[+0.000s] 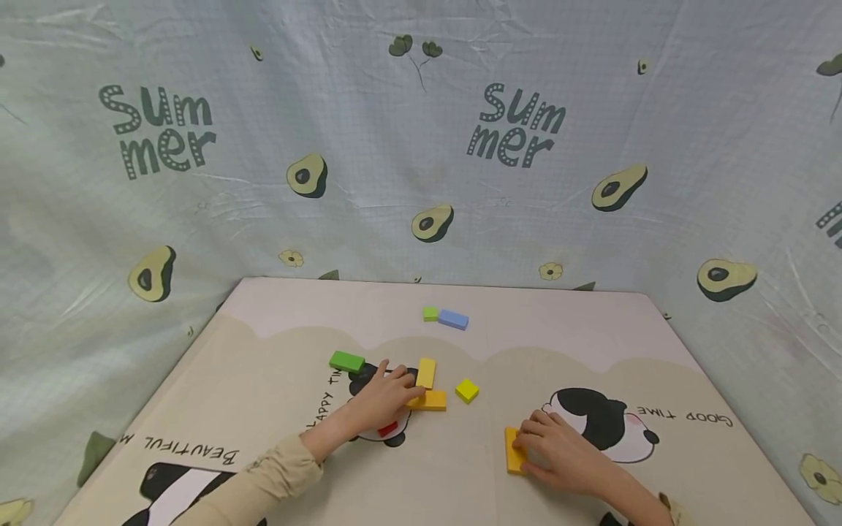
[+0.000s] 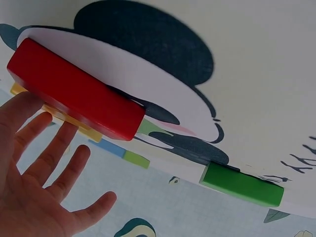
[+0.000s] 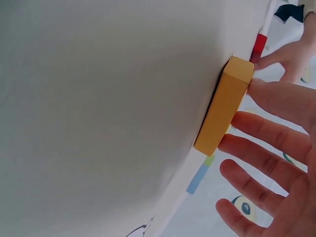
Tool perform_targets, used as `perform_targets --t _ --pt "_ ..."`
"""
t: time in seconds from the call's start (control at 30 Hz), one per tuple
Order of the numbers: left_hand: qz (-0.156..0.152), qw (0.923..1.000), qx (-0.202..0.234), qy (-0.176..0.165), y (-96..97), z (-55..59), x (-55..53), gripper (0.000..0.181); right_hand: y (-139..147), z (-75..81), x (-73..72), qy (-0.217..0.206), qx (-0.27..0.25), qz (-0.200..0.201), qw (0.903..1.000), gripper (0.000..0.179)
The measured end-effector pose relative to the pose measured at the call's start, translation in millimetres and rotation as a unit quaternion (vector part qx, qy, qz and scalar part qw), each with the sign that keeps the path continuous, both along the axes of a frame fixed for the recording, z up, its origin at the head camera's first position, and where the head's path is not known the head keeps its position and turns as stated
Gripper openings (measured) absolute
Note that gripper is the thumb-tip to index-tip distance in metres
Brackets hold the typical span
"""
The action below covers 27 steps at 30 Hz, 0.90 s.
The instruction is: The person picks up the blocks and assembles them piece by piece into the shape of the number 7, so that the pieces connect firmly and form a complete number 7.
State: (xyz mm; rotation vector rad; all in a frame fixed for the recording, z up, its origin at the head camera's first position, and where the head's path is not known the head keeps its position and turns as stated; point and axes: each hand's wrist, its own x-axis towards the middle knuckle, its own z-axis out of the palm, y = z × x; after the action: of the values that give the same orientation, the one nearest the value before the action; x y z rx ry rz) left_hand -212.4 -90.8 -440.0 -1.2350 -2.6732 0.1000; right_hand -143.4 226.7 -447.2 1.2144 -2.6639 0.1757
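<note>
In the head view, my left hand is over the panda print, its fingertips touching the left end of an orange block. A red block lies close by, partly hidden under that hand in the head view; the left wrist view shows the fingers spread. A yellow block stands against the orange one's far side. To the right, my right hand rests its thumb and fingertips on another orange block. The right wrist view shows these fingers straight, along one side of that block.
A green block lies left of the left hand. Between the hands, farther off, sits a small yellow square block. A light green block and a blue block touch near the back. A printed curtain surrounds the table.
</note>
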Motion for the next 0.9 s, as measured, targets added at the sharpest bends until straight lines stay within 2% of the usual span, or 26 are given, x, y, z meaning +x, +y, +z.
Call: perform_targets --t 0.27,0.7,0.9 --pt "-0.004 1.0000 0.003 0.005 2.2 0.4 -0.4 0.024 -0.4 -0.7 0.1 -0.004 -0.002 -0.004 1.0000 0.020" --pt "0.011 0.9995 -0.028 -0.009 8.3 1.1 -2.8 0.021 -1.6 0.1 1.9 -0.025 0.011 -0.025 0.9993 0.019" --pt "0.001 0.9995 -0.030 0.011 8.4 1.4 -2.4 0.020 -2.2 1.4 2.0 -0.037 0.013 -0.028 0.9988 0.020"
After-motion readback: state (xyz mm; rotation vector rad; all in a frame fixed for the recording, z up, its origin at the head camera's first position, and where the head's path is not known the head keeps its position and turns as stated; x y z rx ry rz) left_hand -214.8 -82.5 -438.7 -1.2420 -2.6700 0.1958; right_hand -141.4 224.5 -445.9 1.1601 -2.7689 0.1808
